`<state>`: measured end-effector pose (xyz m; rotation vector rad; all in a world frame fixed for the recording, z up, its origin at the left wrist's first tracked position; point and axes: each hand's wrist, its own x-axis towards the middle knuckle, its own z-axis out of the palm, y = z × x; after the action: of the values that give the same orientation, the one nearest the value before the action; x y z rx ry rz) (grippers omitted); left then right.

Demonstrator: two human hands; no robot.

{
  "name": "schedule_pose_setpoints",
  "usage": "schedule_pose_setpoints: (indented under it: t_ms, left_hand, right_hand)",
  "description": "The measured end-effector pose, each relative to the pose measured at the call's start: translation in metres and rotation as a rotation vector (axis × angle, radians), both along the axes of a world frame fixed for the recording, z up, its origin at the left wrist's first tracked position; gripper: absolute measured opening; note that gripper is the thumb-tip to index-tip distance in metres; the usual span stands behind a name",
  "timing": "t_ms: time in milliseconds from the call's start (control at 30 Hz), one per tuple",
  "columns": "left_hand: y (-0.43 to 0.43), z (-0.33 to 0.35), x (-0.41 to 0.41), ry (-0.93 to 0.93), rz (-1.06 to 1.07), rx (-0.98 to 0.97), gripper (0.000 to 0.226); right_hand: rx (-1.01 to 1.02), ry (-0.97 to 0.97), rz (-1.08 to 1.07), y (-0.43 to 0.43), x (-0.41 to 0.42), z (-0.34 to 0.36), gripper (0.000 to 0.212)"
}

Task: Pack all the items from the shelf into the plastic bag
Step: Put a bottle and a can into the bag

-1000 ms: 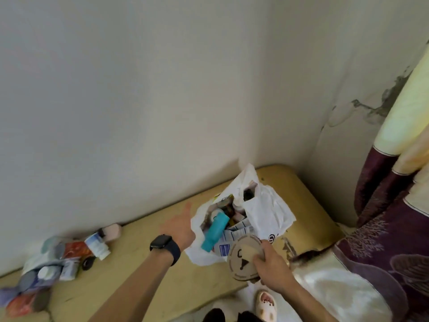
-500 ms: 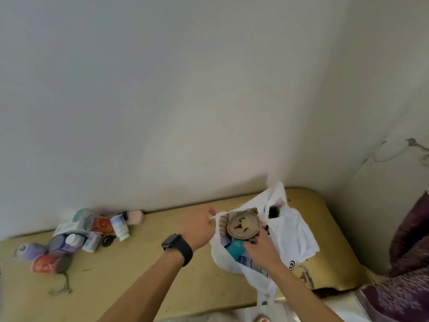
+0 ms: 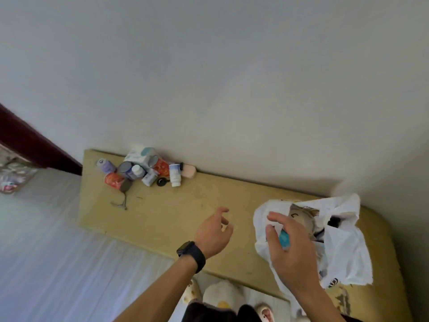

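My left hand [image 3: 214, 231] (the one with the black watch [image 3: 191, 252]) is open above the middle of the shelf [image 3: 181, 212], fingers loosely bent, holding nothing. My right hand [image 3: 290, 249] is open too, fingers spread over the plastic bag [image 3: 343, 247] at the shelf's right end. The unpacked items [image 3: 144, 170] lie piled at the back left corner.

I'm standing in a home, likely a bedroom: a white striped sheet [image 3: 58, 252] is lying beside a yellow shelf [image 3: 185, 212] against a plain wall [image 3: 232, 89], toiletry bottles [image 3: 139, 171] are crowding its end, and I'm wearing cartoon slippers [image 3: 193, 292].
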<state>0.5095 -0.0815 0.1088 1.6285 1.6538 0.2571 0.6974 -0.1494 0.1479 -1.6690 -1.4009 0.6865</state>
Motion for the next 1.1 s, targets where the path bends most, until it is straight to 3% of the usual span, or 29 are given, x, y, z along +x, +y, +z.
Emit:
schedule_pose_setpoints:
  t_ms: [200,400,600,733,833,1000,1100]
  left_hand:
    - [-0.014,-0.032,-0.097,0.087,0.191,-0.096,0.047]
    - [0.002,-0.069,-0.203,0.190,0.289,-0.231,0.050]
    - [0.031,-0.101,-0.309,0.285,0.331,-0.343,0.053]
    - [0.052,-0.122,-0.374,0.330,0.350,-0.346,0.055]
    - [0.069,-0.134,-0.416,0.364,0.347,-0.323,0.056]
    - [0.109,-0.163,-0.466,0.518,0.192,-0.256,0.070]
    - [0.131,-0.182,-0.479,0.598,0.093,-0.187,0.074]
  right_hand:
    - [-0.002,-0.131,0.283,0.039,-0.082,-0.027,0.021]
    - [-0.308,-0.409,0.715,0.093,-0.180,-0.073,0.038]
    - [-0.586,-0.582,0.785,0.154,-0.267,-0.102,0.048]
    - [-0.748,-0.591,0.733,0.197,-0.308,-0.127,0.063]
    - [-0.793,-0.540,0.567,0.238,-0.333,-0.144,0.079]
    - [-0.627,-0.403,0.195,0.307,-0.362,-0.169,0.088]
    - [-0.600,-0.431,0.146,0.339,-0.364,-0.188,0.088]
